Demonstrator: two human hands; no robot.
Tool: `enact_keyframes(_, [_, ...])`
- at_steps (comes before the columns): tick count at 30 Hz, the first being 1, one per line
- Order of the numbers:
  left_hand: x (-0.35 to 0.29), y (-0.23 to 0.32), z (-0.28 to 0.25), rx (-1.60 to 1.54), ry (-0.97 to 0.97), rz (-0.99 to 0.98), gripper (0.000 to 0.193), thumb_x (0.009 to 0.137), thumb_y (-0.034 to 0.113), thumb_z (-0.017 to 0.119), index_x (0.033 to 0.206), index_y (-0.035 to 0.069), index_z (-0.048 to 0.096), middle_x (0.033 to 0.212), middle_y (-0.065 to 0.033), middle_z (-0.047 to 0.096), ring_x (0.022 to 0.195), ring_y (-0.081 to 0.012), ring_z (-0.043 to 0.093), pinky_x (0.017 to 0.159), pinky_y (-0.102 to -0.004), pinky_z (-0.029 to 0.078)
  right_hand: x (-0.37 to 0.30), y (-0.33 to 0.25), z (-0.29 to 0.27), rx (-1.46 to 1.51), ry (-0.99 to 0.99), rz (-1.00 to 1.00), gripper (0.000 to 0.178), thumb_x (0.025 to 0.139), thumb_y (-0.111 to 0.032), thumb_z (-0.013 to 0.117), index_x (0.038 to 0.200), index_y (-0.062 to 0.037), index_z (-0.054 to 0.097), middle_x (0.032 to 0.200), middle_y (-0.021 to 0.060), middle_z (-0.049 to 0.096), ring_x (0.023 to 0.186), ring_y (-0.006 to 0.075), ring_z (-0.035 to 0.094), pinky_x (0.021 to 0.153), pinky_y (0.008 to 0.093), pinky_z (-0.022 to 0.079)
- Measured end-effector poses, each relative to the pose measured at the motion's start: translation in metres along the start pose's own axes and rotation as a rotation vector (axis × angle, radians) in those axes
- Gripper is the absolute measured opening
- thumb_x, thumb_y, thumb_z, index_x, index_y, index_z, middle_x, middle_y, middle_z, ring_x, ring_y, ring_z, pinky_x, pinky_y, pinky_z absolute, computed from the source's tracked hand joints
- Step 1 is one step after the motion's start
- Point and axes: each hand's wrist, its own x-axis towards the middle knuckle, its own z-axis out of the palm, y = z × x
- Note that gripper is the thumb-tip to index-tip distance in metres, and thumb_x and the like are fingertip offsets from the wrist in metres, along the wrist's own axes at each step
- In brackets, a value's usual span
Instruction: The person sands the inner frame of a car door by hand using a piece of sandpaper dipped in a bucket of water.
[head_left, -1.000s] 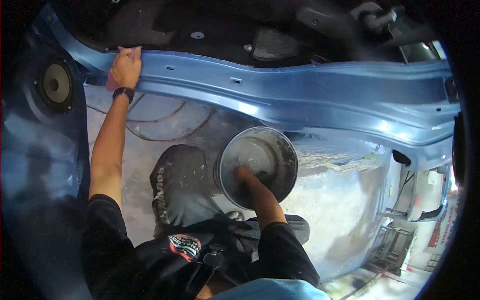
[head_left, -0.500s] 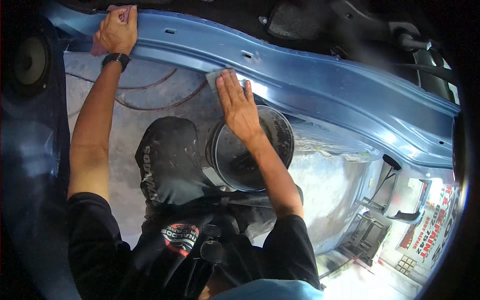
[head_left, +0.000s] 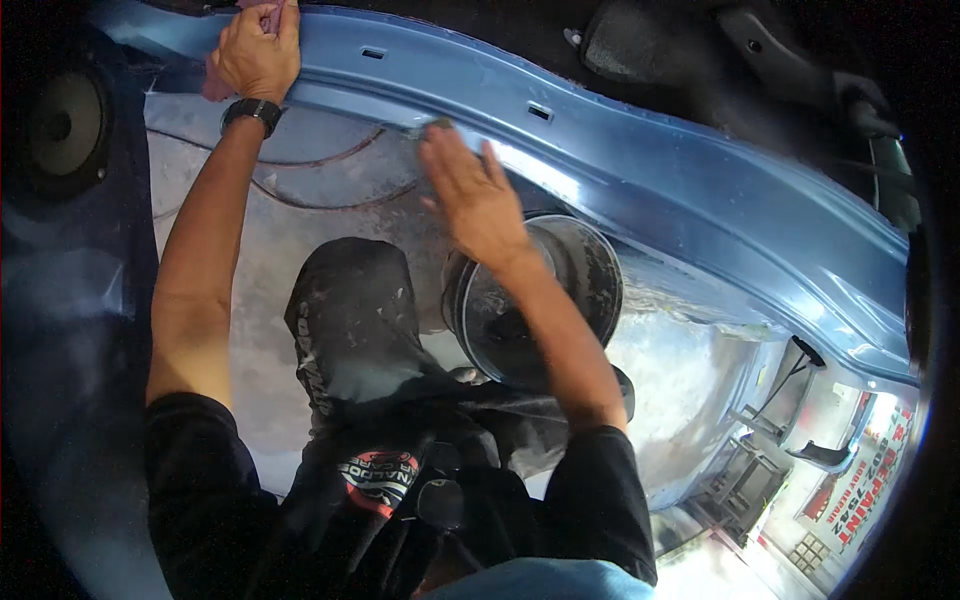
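The blue painted door sill of a car (head_left: 650, 145) curves across the far side. My left hand (head_left: 258, 62) is closed around a crumpled pink cloth (head_left: 217, 82) and rests on the sill's left end. Blurred by motion, my right hand (head_left: 478, 208) is at the sill's lower edge near its middle. Its fingers lie nearly straight over a thin grey-green abrasive sheet (head_left: 438, 124), of which only a bit shows at the fingertips. Below the right wrist stands a dark bucket (head_left: 612, 270), partly hidden by the forearm.
A door panel with a round speaker (head_left: 66, 125) borders the left. A dark hose (head_left: 320, 200) curls over the grey floor (head_left: 220, 220). My bent knee (head_left: 355, 290) is beside the bucket. At the right are a metal stand (head_left: 740, 485) and a wall sign (head_left: 860, 490).
My right hand has slid left along the sill's edge with the abrasive sheet. My left hand keeps its hold on the cloth. The whole view has shifted slightly.
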Motion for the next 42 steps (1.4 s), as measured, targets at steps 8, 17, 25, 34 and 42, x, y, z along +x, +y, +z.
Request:
enact_keyframes(8, [-0.006,-0.005,0.002,-0.083,0.020,-0.013,0.049,0.090,0.062,0.069,0.106,0.016,0.078,0.113,-0.0058,0.077,0.108,-0.0318,0.069,0.093,-0.0501,0.049,-0.069,0.017,-0.016,0.079,0.019,0.250,0.080,0.101,-0.037,0.062,0.164,-0.0015,0.028,0.172,0.0213,0.023,0.161,0.0362,0.018,0.129,0.0574,0.014])
enact_keyframes(17, [-0.002,-0.002,-0.011,-0.105,-0.005,0.017,0.049,0.091,0.061,0.068,0.104,0.015,0.079,0.111,-0.0083,0.077,0.109,-0.0322,0.069,0.093,-0.0495,0.050,-0.048,0.023,-0.020,-0.011,-0.058,0.122,0.074,0.102,-0.044,0.058,0.157,0.0022,0.041,0.171,0.0226,0.025,0.159,0.0364,0.022,0.128,0.0576,0.016])
enact_keyframes(25, [-0.006,0.020,-0.008,-0.114,0.040,0.043,0.044,0.090,0.055,0.072,0.098,0.013,0.077,0.103,-0.0069,0.077,0.102,-0.0335,0.068,0.090,-0.0487,0.047,0.022,-0.016,0.010,0.137,0.098,0.086,0.077,0.102,-0.045,0.058,0.156,0.0055,0.038,0.169,0.0239,0.029,0.157,0.0377,0.027,0.128,0.0562,0.018])
enact_keyframes(34, [-0.013,0.005,-0.014,-0.093,0.051,0.010,0.047,0.090,0.058,0.070,0.103,0.014,0.077,0.108,-0.0091,0.076,0.108,-0.0337,0.068,0.092,-0.0501,0.049,-0.070,0.019,-0.027,0.054,-0.008,0.241,0.082,0.098,-0.035,0.066,0.160,0.0038,0.030,0.169,0.0247,0.025,0.160,0.0380,0.018,0.130,0.0521,0.018])
enact_keyframes(42, [0.001,0.013,-0.012,-0.226,0.008,-0.026,0.040,0.090,0.049,0.075,0.109,0.014,0.071,0.107,-0.0082,0.073,0.109,-0.0301,0.065,0.095,-0.0475,0.046,0.033,-0.019,0.006,0.132,0.158,0.016,0.070,0.104,-0.043,0.054,0.156,0.0028,0.041,0.168,0.0197,0.034,0.158,0.0306,0.030,0.129,0.0564,0.016])
